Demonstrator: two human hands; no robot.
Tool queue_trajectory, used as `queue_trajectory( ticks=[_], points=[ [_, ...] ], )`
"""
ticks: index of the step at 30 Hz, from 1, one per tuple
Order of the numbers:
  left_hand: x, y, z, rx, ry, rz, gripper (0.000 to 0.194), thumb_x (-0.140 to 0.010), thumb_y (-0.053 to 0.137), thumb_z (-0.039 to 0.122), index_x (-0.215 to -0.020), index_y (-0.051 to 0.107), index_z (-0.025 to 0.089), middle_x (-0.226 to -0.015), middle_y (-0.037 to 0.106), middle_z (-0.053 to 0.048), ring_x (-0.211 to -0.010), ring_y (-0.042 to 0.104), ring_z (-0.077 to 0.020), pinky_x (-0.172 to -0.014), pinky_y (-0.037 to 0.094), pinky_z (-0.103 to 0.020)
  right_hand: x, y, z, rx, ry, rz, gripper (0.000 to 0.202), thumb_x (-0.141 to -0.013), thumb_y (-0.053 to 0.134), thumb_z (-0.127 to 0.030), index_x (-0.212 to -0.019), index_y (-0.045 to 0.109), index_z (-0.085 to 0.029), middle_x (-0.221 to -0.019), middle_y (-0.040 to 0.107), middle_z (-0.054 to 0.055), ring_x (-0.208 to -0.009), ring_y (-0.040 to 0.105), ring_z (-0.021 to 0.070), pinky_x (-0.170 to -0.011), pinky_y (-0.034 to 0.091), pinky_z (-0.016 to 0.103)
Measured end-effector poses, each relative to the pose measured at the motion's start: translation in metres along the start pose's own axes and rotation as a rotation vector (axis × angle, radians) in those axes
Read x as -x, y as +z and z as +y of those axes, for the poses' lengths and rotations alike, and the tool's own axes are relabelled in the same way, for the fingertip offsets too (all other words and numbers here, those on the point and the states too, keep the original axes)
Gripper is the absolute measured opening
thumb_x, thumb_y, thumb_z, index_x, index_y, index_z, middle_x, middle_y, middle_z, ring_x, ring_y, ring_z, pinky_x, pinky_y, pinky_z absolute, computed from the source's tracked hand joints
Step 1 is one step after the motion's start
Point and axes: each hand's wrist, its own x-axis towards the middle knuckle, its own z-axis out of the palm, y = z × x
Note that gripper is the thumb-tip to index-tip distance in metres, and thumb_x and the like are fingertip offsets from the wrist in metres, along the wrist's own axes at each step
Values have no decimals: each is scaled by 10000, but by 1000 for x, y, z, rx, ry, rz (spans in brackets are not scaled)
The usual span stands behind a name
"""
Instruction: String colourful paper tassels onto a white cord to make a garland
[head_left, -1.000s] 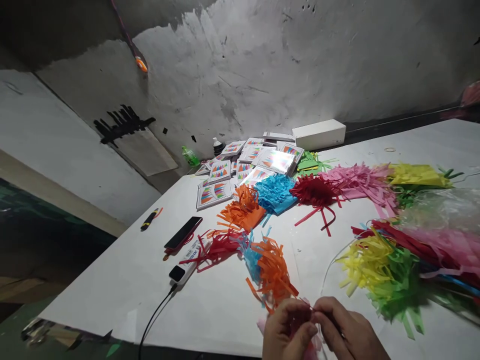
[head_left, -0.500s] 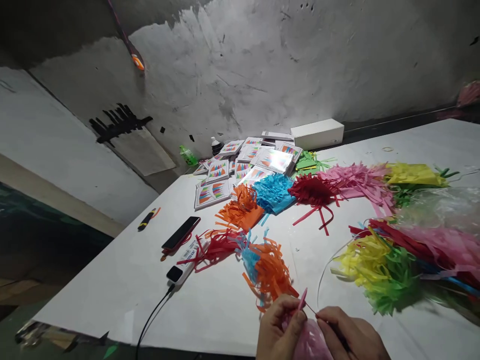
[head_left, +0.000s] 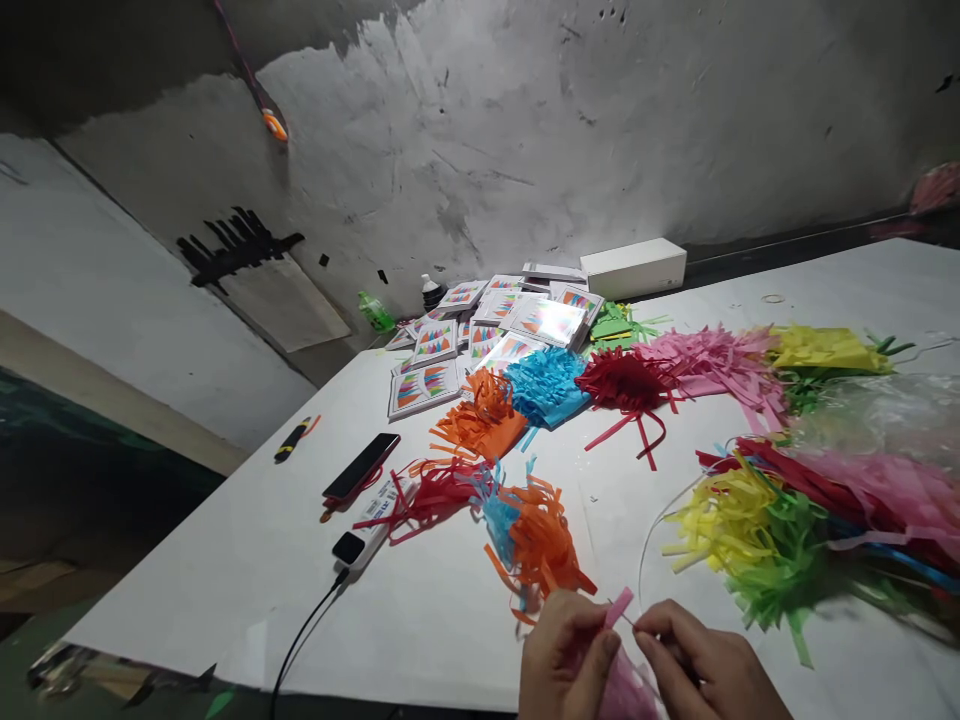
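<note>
At the lower edge, my left hand pinches a pink paper tassel, whose folded tip stands up between thumb and finger. To its right, my right hand has thumb and finger closed on a thin needle that reaches toward the pink tip. A pale string curves up from near my hands to the tassels on the right. Just beyond my left hand lies an orange tassel, beside a light blue one.
Red, orange, blue, pink and yellow tassels cross the white table. Left are a phone, a white power strip with a black cable, and a cutter. Printed packs and a white box stand by the wall.
The pink tip has turned and tilts more to the right. My right hand has shifted slightly right, and the yellow and green tassels at right have moved a little.
</note>
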Motion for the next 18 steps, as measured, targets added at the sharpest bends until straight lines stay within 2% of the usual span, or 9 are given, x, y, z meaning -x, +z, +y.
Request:
queue_trajectory(
  ticks=[2, 4, 6, 8, 13, 15, 18],
  points=[
    [0, 1, -1, -63, 87, -36, 240, -827, 688, 500, -845, 799, 288, -697, 678, -25, -693, 610, -221, -677, 461, -346, -2, -3, -2, -124, 113, -30, 321, -912, 504, -557, -835, 659, -287, -555, 579, -58, -493, 564, 152, -434, 412, 217],
    [0, 2, -1, -111, 154, -51, 227, -847, 674, 482, -874, 798, 294, -688, 691, -31, -680, 609, -224, -668, 471, -357, -3, -3, -3, -282, 202, -71, 351, -882, 524, -613, -947, 652, -293, -548, 560, -67, -478, 522, 146, -428, 403, 219],
    [0, 2, -1, -152, 188, -60, 214, -857, 668, 462, -858, 790, 286, -694, 700, -44, -669, 613, -227, -642, 482, -362, -2, -1, -4, -435, 275, -116, 441, -851, 540, -659, -1102, 618, -305, -551, 555, -73, -468, 505, 149, -433, 423, 232],
    [0, 2, -2, -197, 205, -70, 210, -860, 667, 452, -824, 781, 280, -701, 698, -54, -668, 620, -231, -615, 488, -364, -2, 1, -3, -521, 306, -161, 509, -824, 568, -675, -1167, 608, -302, -565, 554, -68, -480, 512, 158, -437, 437, 248],
    [3, 2, -3, -253, 269, -46, 184, -886, 644, 421, -880, 780, 299, -714, 680, -45, -683, 620, -230, -625, 505, -367, -3, 2, -3, -448, 231, -147, 429, -838, 580, -637, -1038, 675, -270, -571, 570, -51, -503, 524, 156, -480, 414, 261],
    [4, 2, -5, -257, 279, -44, 183, -895, 633, 411, -926, 775, 301, -724, 672, -43, -685, 615, -230, -624, 500, -365, -3, 0, -4, -471, 247, -141, 435, -841, 576, -642, -1049, 659, -268, -566, 579, -57, -490, 525, 150, -494, 423, 264],
    [5, 1, -11, -321, 330, -51, 141, -896, 622, 361, -897, 755, 312, -721, 670, -44, -690, 602, -240, -618, 480, -371, -4, 0, -3, -541, 275, -175, 436, -842, 566, -656, -1008, 658, -263, -559, 563, -64, -482, 525, 146, -484, 427, 261]
  ],
)
